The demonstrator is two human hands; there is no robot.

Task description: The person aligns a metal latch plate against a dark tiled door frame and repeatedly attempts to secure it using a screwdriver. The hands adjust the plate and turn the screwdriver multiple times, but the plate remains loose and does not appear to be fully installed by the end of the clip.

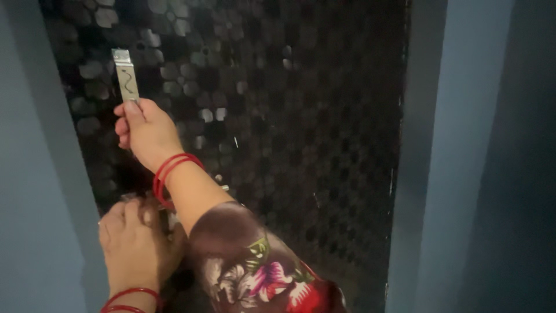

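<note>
My right hand (147, 130) reaches up and to the left and grips the lower end of a flat metal scraper (125, 75). The blade points upward and lies against a dark wall of small glossy hexagon tiles (278, 116). Red bangles sit on that wrist, and a floral sleeve covers the forearm. My left hand (136, 243) is lower down, under the right forearm. It presses against the same tiled wall with its fingers bent, and also wears red bangles. Whether it holds anything is hidden by the arm and the dim light.
Plain blue-grey painted wall (29, 191) borders the tiled strip on the left. On the right a blue-grey frame or pillar (457, 162) runs top to bottom beside the tile edge. Light glints off the upper-left tiles.
</note>
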